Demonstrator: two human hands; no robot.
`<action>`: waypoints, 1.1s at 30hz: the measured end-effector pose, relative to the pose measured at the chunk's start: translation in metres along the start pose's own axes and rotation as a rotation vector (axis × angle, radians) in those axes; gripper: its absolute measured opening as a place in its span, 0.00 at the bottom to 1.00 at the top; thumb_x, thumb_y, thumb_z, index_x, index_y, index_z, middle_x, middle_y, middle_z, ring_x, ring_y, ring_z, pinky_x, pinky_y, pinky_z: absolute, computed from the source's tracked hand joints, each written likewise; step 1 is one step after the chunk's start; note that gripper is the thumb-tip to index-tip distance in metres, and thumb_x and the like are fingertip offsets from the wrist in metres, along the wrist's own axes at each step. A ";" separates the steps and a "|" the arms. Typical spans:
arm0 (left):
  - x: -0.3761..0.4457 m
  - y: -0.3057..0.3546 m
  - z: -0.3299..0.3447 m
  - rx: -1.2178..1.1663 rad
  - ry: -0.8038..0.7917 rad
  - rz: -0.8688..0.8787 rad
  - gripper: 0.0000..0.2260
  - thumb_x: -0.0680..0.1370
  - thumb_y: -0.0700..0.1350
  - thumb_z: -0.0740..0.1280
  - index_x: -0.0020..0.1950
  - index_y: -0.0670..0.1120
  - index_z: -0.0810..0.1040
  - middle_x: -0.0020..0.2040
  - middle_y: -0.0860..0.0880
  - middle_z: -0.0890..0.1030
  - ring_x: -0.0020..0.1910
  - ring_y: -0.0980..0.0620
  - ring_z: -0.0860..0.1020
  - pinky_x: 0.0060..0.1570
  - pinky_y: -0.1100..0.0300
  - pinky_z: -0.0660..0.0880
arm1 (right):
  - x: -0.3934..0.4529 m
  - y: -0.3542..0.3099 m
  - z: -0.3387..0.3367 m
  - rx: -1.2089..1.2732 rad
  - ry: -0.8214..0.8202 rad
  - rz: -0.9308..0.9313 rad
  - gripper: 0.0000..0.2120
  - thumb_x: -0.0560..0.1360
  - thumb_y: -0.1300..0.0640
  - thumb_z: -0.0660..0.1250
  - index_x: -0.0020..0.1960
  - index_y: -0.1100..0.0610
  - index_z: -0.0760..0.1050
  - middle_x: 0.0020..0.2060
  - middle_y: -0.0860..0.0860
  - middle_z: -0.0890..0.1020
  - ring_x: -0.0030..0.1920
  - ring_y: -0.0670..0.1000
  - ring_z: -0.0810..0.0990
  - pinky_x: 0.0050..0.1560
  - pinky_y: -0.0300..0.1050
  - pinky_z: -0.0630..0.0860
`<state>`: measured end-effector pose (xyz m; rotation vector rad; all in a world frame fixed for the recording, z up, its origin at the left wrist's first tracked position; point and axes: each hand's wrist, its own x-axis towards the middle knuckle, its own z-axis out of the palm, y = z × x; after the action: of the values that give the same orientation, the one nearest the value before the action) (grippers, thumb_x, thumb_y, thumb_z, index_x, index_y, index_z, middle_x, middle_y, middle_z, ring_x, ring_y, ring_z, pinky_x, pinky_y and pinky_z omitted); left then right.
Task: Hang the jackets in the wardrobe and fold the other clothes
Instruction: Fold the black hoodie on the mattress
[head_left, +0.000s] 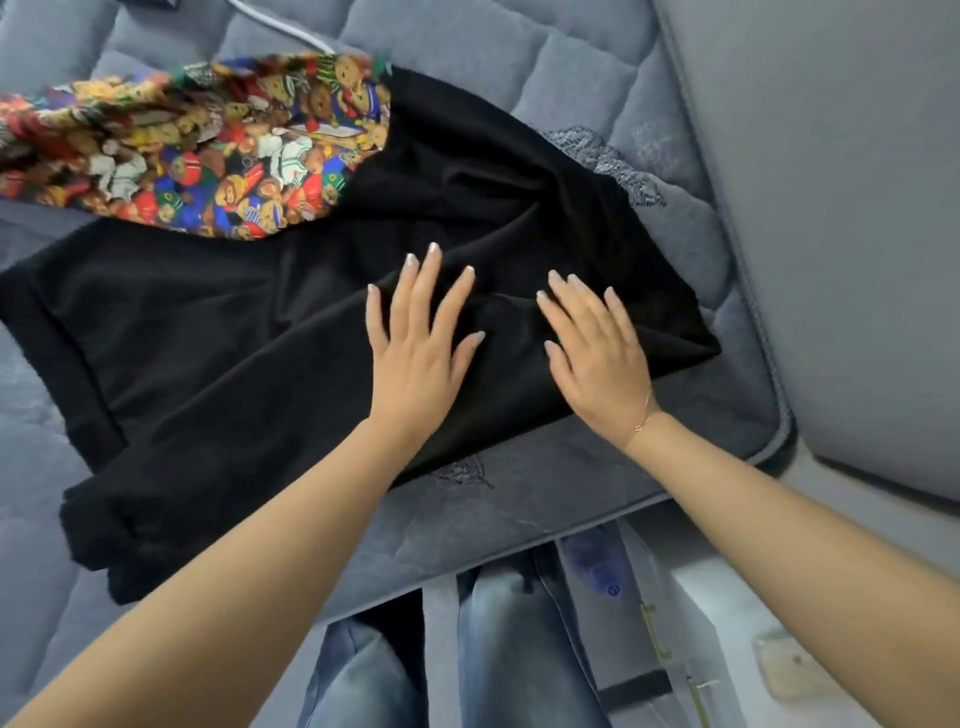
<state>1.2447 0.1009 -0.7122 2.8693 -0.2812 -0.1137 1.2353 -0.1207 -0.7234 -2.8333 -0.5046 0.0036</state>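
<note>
Black garment (249, 332): spread flat and wrinkled across the grey quilted mattress (571, 67), filling the middle of the view.
Left hand (418, 338): palm down on the black garment, fingers straight and spread, grasping nothing.
Right hand (592, 348): just beside the left, at its 3 o'clock, also flat on the cloth with fingers extended; a thin bracelet (644, 415) at the wrist.
Printed garment (197, 140): teddy-bear pattern, at 10 o'clock, its edge touching the black one.
Jeans (498, 649): the person's legs, at 6 o'clock.
</note>
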 end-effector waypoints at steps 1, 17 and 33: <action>-0.004 0.001 0.009 0.046 -0.078 0.054 0.26 0.83 0.58 0.54 0.80 0.53 0.55 0.81 0.45 0.51 0.80 0.46 0.47 0.75 0.42 0.44 | -0.005 0.001 0.005 -0.021 -0.063 -0.026 0.23 0.82 0.53 0.54 0.76 0.56 0.62 0.77 0.54 0.61 0.76 0.54 0.60 0.76 0.56 0.57; 0.026 -0.113 -0.081 -0.613 0.262 -0.623 0.07 0.80 0.44 0.64 0.54 0.47 0.80 0.49 0.52 0.80 0.48 0.56 0.78 0.50 0.60 0.74 | 0.141 -0.070 -0.041 0.309 -0.144 -0.203 0.14 0.73 0.71 0.65 0.56 0.62 0.80 0.55 0.58 0.80 0.56 0.60 0.78 0.55 0.55 0.75; 0.024 -0.330 -0.065 -0.210 -0.183 -0.657 0.33 0.80 0.57 0.62 0.80 0.48 0.52 0.80 0.38 0.46 0.79 0.39 0.41 0.76 0.45 0.42 | 0.338 -0.152 0.050 -0.177 -0.384 -0.056 0.28 0.82 0.46 0.55 0.76 0.61 0.60 0.72 0.63 0.64 0.71 0.63 0.62 0.71 0.56 0.57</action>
<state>1.3342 0.4249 -0.7360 2.6242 0.6124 -0.4920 1.4984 0.1446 -0.7176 -2.9985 -0.6934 0.5261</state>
